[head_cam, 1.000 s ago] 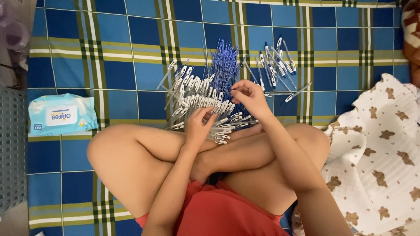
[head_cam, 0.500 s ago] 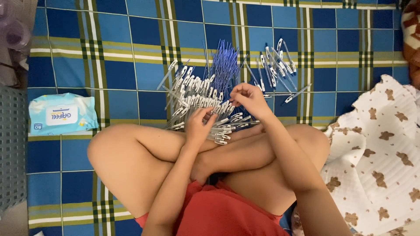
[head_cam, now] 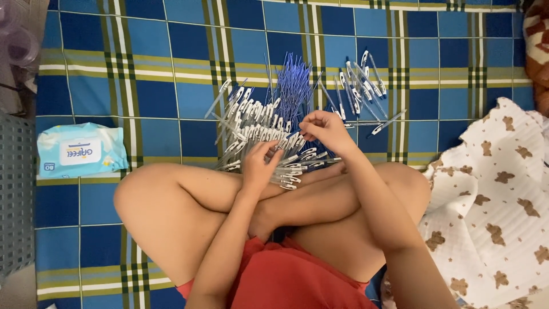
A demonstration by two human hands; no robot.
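Observation:
I sit cross-legged on a blue checked mat (head_cam: 171, 74). In front of my knees lies a heap of clear pen barrels (head_cam: 257, 129) with a bundle of blue refills (head_cam: 293, 91) behind it. My left hand (head_cam: 260, 166) rests on the near side of the heap, fingers curled over a barrel. My right hand (head_cam: 325, 130) hovers just right of the refills, fingertips pinched on something thin that I cannot make out. A smaller group of pens (head_cam: 360, 86) lies further right.
A pale blue pack of wet wipes (head_cam: 80, 150) lies on the mat at the left. A white cloth with brown bear prints (head_cam: 492, 206) covers the right side. A grey plastic crate edge (head_cam: 14, 194) borders the far left.
Both hands have stayed over the heap; only the fingers have shifted slightly.

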